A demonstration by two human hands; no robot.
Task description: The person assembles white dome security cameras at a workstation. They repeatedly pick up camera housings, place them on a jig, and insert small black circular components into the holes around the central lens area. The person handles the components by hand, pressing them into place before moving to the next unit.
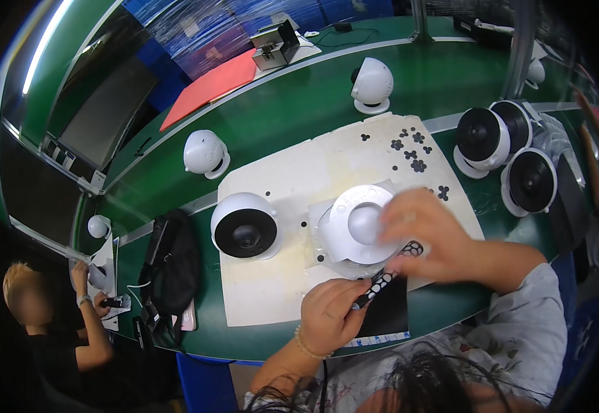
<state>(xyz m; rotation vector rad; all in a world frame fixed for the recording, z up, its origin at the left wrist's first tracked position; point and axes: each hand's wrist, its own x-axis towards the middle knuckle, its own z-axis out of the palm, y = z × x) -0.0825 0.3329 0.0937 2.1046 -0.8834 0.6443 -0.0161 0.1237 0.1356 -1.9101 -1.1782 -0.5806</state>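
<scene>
My left hand [328, 313] is closed on a narrow black strip with rows of white round spots [383, 281], which slants up to the right near the table's front edge. Smeared by motion, my right hand [431, 230] reaches over the right side of a white round device [343, 219]. Its lower fingers are close to the strip; whether they grip anything cannot be made out. The device lies with its ring-shaped base facing up, on clear plastic film. To its left sits a similar white device with a black round front [246, 233].
A white worn sheet [265, 296] covers the green table, with small black dots and dot clusters [418, 165] at its upper right. More white devices [480, 138] stand right and behind. A black bag [170, 251] lies left; a person [58, 330] works beyond it.
</scene>
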